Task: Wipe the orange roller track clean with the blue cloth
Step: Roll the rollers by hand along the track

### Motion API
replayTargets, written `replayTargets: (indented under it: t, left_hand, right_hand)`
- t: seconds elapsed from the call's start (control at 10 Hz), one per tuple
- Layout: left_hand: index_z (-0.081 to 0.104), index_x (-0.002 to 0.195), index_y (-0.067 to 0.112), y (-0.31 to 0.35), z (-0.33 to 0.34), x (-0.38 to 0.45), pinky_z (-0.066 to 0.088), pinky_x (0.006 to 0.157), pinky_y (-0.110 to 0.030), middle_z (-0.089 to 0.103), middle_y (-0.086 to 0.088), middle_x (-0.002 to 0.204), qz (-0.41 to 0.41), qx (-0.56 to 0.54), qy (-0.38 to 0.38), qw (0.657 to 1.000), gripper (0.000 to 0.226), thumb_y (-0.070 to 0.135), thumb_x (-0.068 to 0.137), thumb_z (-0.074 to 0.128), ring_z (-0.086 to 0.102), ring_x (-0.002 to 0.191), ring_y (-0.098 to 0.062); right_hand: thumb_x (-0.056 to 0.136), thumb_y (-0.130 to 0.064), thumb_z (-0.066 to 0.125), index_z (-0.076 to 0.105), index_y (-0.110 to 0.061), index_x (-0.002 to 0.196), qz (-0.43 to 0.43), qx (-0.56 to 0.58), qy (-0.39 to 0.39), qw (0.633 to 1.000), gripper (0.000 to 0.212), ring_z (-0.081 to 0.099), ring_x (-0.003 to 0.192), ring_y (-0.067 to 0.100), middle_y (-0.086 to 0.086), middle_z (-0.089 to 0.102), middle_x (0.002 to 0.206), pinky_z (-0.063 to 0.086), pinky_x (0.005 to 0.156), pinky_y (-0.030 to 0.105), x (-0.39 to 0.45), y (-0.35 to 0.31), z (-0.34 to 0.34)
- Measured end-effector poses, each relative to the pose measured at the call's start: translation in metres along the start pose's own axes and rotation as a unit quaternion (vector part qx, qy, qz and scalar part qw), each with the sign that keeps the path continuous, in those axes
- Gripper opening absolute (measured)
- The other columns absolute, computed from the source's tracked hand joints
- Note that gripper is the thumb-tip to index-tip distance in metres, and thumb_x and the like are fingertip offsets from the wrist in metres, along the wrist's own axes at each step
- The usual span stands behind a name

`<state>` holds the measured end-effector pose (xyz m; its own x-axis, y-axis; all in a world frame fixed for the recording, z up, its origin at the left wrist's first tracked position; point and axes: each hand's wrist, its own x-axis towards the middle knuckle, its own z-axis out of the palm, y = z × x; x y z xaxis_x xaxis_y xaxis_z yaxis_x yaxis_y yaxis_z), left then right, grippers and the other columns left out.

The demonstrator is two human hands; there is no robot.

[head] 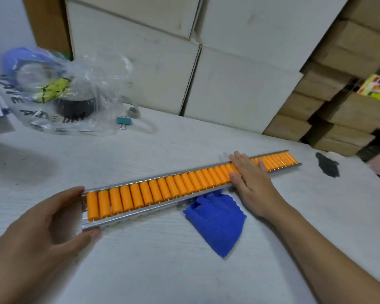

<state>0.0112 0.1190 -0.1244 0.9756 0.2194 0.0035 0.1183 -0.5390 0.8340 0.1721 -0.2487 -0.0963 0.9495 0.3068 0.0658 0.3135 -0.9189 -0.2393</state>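
A long orange roller track (162, 189) in a metal channel lies diagonally across the white table, from near left to far right. My left hand (46, 227) grips its near left end, thumb on the front rail and fingers at the back. My right hand (250, 181) lies flat, palm down, on the rollers toward the far right, holding nothing. The blue cloth (217, 220) lies crumpled on the table just in front of the track, beside my right wrist, with its upper edge tucked under the rail.
A clear plastic bag (59, 93) with tape rolls stands at the back left, a teal binder clip (123, 121) beside it. A dark stain (327, 164) marks the table at far right. White boxes (228, 73) and brown cartons (338, 106) are stacked behind the table.
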Motion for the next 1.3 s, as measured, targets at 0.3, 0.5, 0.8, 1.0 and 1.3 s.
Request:
replayTargets:
  t: [0.3, 0.5, 0.8, 1.0, 1.3]
  left_hand:
    - [0.041, 0.111, 0.076, 0.015, -0.003, -0.005, 0.041, 0.098, -0.039, 0.049, 0.054, 0.112, -0.017, -0.003, 0.001, 1.0, 0.067, 0.07, 0.049, 0.065, 0.052, 0.112, 0.001]
    - [0.047, 0.107, 0.07, 0.028, 0.004, -0.018, 0.051, 0.094, -0.045, 0.065, 0.025, 0.112, -0.033, 0.023, 0.084, 0.996, 0.065, 0.042, 0.059, 0.08, 0.063, 0.106, -0.012]
    - [0.05, 0.136, 0.036, 0.032, -0.005, -0.013, 0.037, 0.091, -0.031, 0.059, 0.013, 0.132, -0.024, 0.082, 0.037, 0.996, 0.07, 0.031, 0.074, 0.08, 0.052, 0.124, -0.015]
    - [0.045, 0.141, 0.034, 0.023, -0.004, -0.009, 0.038, 0.092, -0.029, 0.056, 0.011, 0.138, -0.008, 0.112, 0.033, 0.993, 0.075, 0.039, 0.075, 0.078, 0.049, 0.128, -0.013]
    - [0.044, 0.141, 0.039, 0.019, -0.004, -0.009, 0.033, 0.088, -0.019, 0.055, 0.016, 0.136, -0.004, 0.095, 0.032, 0.995, 0.073, 0.035, 0.075, 0.074, 0.049, 0.125, -0.006]
  right_hand:
    - [0.098, -0.037, 0.014, 0.042, -0.001, 0.129, 0.43, 0.078, 0.219, 0.872, 0.055, 0.039, 0.125, 0.046, 0.028, 0.044, 0.135, 0.027, 0.106, 0.057, 0.051, 0.154, -0.052]
    - [0.097, -0.033, 0.039, 0.051, -0.014, 0.129, 0.221, 0.173, 0.288, 0.916, 0.039, 0.044, 0.126, 0.025, 0.008, 0.052, 0.136, 0.035, 0.1, 0.035, 0.024, 0.033, -0.058]
    - [0.075, -0.078, 0.012, 0.01, -0.041, 0.147, -0.046, 0.068, -0.088, 0.993, 0.08, -0.012, 0.143, 0.001, -0.023, -0.009, 0.15, -0.008, 0.114, 0.021, -0.121, -0.114, 0.012]
    - [0.088, -0.071, 0.015, 0.005, -0.052, 0.138, -0.072, 0.028, -0.202, 0.976, 0.055, 0.03, 0.132, 0.0, -0.023, 0.042, 0.141, 0.014, 0.106, 0.021, -0.158, -0.16, 0.023]
    - [0.088, -0.067, 0.017, -0.011, -0.052, 0.142, -0.176, 0.062, -0.095, 0.978, 0.063, -0.05, 0.123, 0.003, -0.011, -0.045, 0.144, -0.032, 0.104, 0.03, -0.092, -0.23, 0.025]
